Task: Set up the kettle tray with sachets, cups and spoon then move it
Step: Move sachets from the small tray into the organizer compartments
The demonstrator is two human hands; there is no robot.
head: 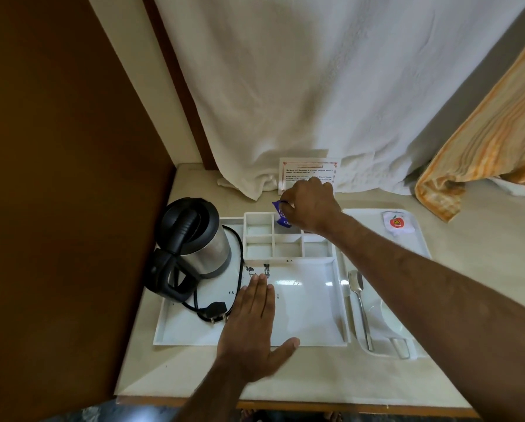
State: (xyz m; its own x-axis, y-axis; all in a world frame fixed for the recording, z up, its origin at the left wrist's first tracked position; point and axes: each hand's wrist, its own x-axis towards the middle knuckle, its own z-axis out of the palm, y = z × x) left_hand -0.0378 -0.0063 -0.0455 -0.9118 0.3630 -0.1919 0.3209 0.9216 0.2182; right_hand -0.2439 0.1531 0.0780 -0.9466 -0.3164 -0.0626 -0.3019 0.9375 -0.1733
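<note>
Pinching a blue sachet, right hand holds it over the tray's upper middle compartment, frame center. Left hand flat, fingers spread, on tray floor. Kettle left, spoon right.

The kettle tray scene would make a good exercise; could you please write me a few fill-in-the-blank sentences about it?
1. The right hand holds a ____ sachet over the compartments of the kettle tray.
2. The left hand rests ____ on the tray floor.
3. The kettle stands on the tray's ____ side.
4. The spoon lies on the ____ tray, not the kettle tray.

Missing words: blue; flat; left; second
</note>
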